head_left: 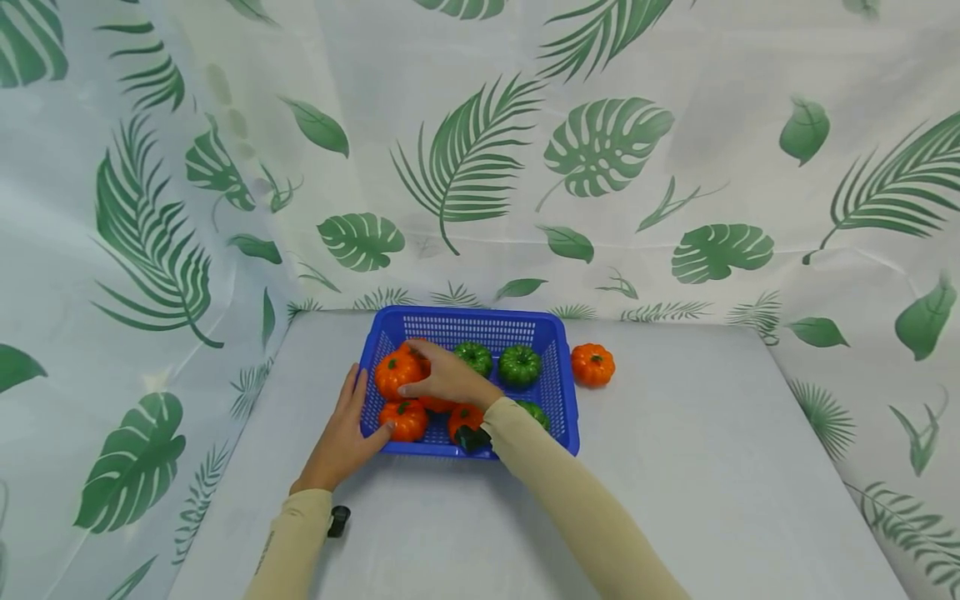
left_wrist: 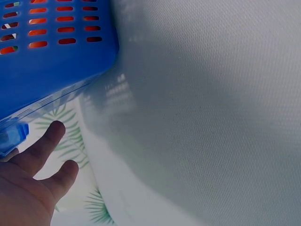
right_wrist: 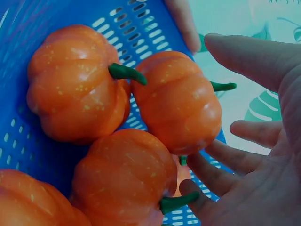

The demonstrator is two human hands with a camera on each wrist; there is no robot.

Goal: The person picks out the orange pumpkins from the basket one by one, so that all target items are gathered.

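Note:
A blue plastic basket (head_left: 572,417) holds several small orange and green pumpkins. My right hand (head_left: 453,377) reaches into its left half, thumb and fingers spread around an orange pumpkin (head_left: 396,377). In the right wrist view, the fingers of that hand (right_wrist: 263,188) are apart, fingertips right at the lower edge of an orange pumpkin (right_wrist: 178,101) with a green stem. My left hand (head_left: 339,442) lies along the basket's left front corner, thumb at the front rim. The left wrist view shows this hand (left_wrist: 28,183) with extended fingers beside the basket wall (left_wrist: 51,70).
Another orange pumpkin (head_left: 592,365) sits on the white table just right of the basket. Two green pumpkins (head_left: 520,366) stand toward the back inside the basket, and a third (head_left: 534,412) is partly hidden by my right sleeve. Leaf-printed curtains (head_left: 480,167) enclose the table.

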